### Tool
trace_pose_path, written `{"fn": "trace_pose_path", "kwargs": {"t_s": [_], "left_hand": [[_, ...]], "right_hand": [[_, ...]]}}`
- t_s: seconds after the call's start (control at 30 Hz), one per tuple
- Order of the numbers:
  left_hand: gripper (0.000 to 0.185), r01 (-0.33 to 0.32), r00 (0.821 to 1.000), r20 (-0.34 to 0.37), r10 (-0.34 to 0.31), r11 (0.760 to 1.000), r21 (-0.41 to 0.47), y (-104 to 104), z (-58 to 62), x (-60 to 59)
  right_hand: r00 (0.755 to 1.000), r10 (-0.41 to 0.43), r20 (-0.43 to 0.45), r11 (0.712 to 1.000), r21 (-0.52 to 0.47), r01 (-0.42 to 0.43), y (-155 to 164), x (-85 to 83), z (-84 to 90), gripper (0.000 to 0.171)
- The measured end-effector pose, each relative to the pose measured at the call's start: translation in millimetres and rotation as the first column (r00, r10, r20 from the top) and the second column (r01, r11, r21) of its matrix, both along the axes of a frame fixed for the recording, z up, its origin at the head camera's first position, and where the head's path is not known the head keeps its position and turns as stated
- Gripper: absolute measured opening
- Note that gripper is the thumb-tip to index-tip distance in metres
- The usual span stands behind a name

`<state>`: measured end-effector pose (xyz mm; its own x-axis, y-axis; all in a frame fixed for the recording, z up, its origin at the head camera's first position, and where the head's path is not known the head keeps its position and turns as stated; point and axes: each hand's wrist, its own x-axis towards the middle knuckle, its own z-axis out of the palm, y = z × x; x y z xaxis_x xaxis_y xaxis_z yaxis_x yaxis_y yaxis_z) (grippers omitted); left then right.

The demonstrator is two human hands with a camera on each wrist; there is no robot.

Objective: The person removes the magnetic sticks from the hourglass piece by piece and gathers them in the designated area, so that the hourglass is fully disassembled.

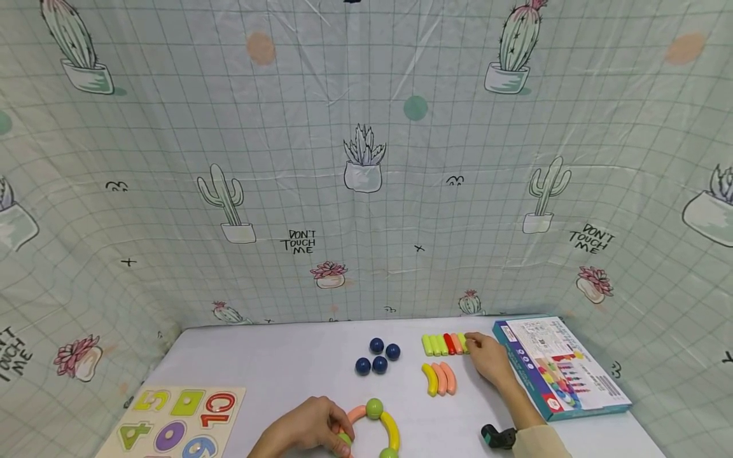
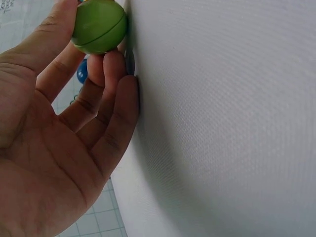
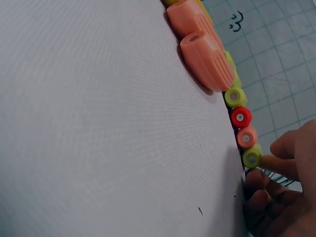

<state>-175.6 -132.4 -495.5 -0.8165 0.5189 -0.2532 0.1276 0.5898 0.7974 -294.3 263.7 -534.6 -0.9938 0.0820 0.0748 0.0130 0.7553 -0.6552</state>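
Observation:
In the head view my left hand [image 1: 317, 425] pinches a green ball [image 2: 100, 27] between thumb and fingers. That ball belongs to a ring of green balls joined by curved sticks, among them a yellow curved stick [image 1: 391, 430] and a pink curved stick [image 1: 356, 413]. The ring's lower part runs out of view. At the right, my right hand [image 1: 491, 361] touches the side of the end green stick [image 3: 252, 158] with a fingertip. This stick closes a row of straight sticks, with a pink one and a red stick [image 3: 241, 117] beside it.
Several dark blue balls [image 1: 379, 364] lie mid-table. Nearer than the row are two pink curved sticks [image 1: 443, 379] and a yellow curved stick [image 1: 429, 380]. A toy box [image 1: 564, 369] lies beyond my right forearm. A number board [image 1: 172, 421] lies at the left.

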Motion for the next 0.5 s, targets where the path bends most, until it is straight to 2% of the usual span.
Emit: {"fn": "trace_pose_path", "kwargs": {"t_s": [0.17, 0.33, 0.4, 0.5], "left_hand": [[0.015, 0.016, 0.999, -0.035, -0.016, 1.000, 0.016, -1, -4.0, -0.9], [0.014, 0.018, 1.000, -0.010, -0.018, 0.999, 0.050, -2, -6.7, -0.9], [0.014, 0.024, 1.000, -0.004, -0.023, 0.998, 0.058, -2, -6.8, -1.1], [0.013, 0.046, 0.999, -0.030, -0.045, 0.998, 0.042, -3, -6.3, -2.0]], "right_hand": [[0.999, -0.008, -0.042, 1.000, -0.030, 0.007, 0, 0.5, -1.3, 0.037], [0.994, -0.029, -0.101, 0.998, -0.057, 0.023, -9, 8.1, 5.8, 0.032], [0.993, -0.004, -0.115, 0.998, -0.065, -0.003, -17, 13.3, 12.1, 0.029], [0.989, 0.102, -0.107, 0.992, -0.070, -0.109, -35, 23.9, 23.7, 0.024]]}}
